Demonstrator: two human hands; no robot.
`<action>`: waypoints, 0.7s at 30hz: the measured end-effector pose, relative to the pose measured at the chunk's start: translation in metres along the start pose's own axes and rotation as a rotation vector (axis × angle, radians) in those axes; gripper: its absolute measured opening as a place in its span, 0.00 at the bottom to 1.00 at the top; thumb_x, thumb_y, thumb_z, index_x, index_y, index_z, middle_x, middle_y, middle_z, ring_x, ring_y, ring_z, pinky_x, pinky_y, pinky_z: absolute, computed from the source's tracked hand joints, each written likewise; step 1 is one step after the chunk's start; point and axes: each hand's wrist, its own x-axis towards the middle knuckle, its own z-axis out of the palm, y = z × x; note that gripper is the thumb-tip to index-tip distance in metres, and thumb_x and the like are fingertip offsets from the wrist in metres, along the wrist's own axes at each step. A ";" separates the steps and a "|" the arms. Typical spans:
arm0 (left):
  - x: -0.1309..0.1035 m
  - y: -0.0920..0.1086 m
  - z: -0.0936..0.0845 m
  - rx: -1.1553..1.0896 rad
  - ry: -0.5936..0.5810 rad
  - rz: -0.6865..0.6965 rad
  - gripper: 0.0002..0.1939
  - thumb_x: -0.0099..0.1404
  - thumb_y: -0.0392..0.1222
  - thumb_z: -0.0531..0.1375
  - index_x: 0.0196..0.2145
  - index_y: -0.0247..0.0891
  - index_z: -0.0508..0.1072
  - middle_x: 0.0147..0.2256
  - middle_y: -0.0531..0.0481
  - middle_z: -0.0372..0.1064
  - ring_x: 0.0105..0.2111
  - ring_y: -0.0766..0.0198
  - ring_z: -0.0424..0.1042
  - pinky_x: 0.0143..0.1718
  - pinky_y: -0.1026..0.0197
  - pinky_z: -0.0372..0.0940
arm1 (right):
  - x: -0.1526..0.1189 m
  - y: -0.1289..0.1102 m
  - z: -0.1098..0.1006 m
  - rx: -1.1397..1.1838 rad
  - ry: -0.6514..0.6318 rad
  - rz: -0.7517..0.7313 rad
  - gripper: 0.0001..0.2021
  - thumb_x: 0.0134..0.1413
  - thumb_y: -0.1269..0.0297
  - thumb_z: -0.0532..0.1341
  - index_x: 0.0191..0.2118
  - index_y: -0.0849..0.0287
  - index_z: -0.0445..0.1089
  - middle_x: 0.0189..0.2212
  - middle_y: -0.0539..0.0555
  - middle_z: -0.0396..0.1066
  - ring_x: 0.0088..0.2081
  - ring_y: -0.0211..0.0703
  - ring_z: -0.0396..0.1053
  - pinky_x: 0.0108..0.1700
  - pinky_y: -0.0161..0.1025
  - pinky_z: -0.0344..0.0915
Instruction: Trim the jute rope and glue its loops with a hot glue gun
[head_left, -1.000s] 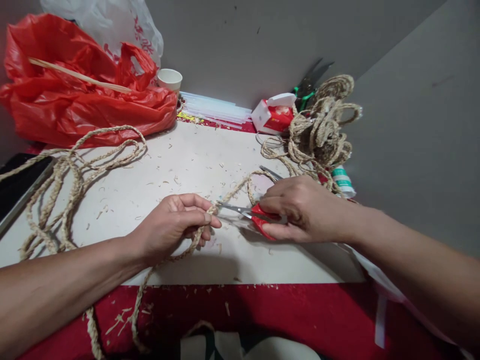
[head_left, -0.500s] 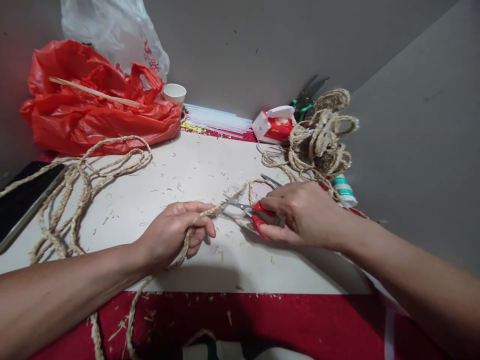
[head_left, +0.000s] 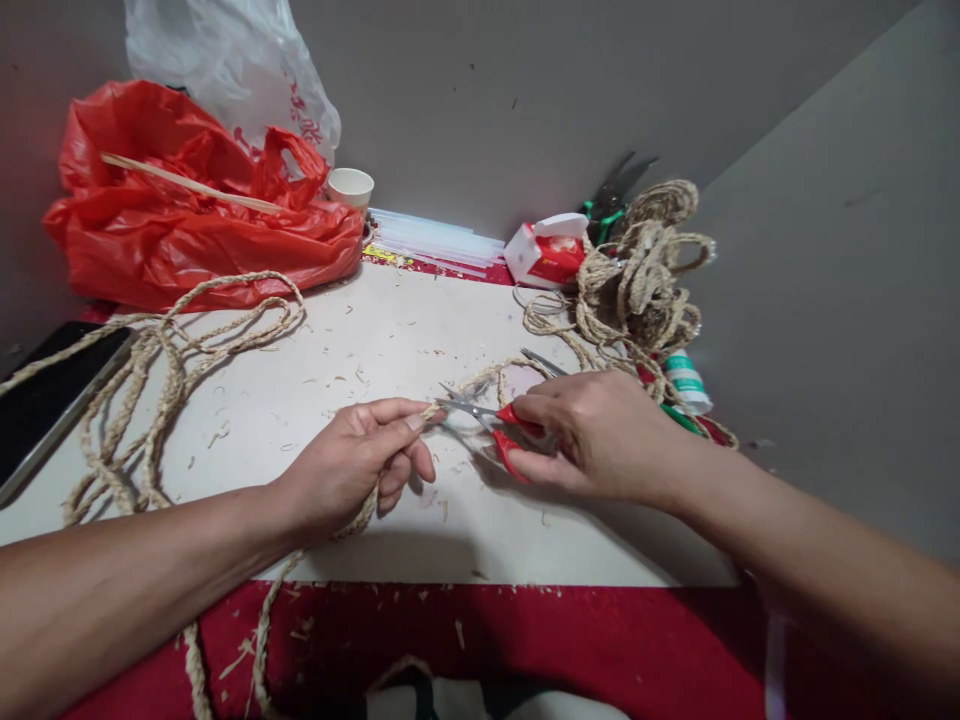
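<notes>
Head view: two hands at a braided rope
Left hand [head_left: 352, 470] pinches the rope [head_left: 172, 370]; right hand [head_left: 592, 435] grips red scissors [head_left: 487, 425], blades parted just beside the left fingertips

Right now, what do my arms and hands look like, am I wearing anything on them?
Both forearms are bare as far as the picture shows: no sleeves, gloves, watch or bracelet. The left hand and right hand show no rings on the fingers in view. Nails are short and unpainted. The upper arms are out of the picture.
</notes>
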 end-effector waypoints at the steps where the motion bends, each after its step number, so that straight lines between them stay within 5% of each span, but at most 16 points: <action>1: 0.000 0.000 0.000 0.002 0.003 0.001 0.09 0.65 0.43 0.58 0.41 0.37 0.70 0.22 0.52 0.70 0.13 0.75 0.50 0.14 0.71 0.51 | 0.000 -0.001 -0.001 0.016 -0.024 0.004 0.18 0.54 0.53 0.54 0.20 0.60 0.63 0.16 0.51 0.62 0.20 0.34 0.52 0.26 0.36 0.39; 13: -0.002 0.002 0.006 0.086 0.072 0.006 0.11 0.66 0.41 0.56 0.43 0.34 0.70 0.22 0.52 0.69 0.13 0.75 0.51 0.14 0.70 0.53 | 0.000 -0.003 -0.011 0.064 -0.201 0.114 0.18 0.52 0.51 0.52 0.21 0.59 0.60 0.18 0.51 0.63 0.21 0.34 0.51 0.27 0.37 0.40; 21: -0.001 0.000 0.003 0.095 0.047 0.030 0.09 0.66 0.43 0.56 0.37 0.35 0.71 0.23 0.52 0.70 0.13 0.75 0.52 0.14 0.70 0.53 | -0.005 -0.004 -0.010 0.057 -0.204 0.112 0.18 0.53 0.51 0.52 0.21 0.59 0.60 0.18 0.51 0.62 0.21 0.35 0.51 0.27 0.37 0.41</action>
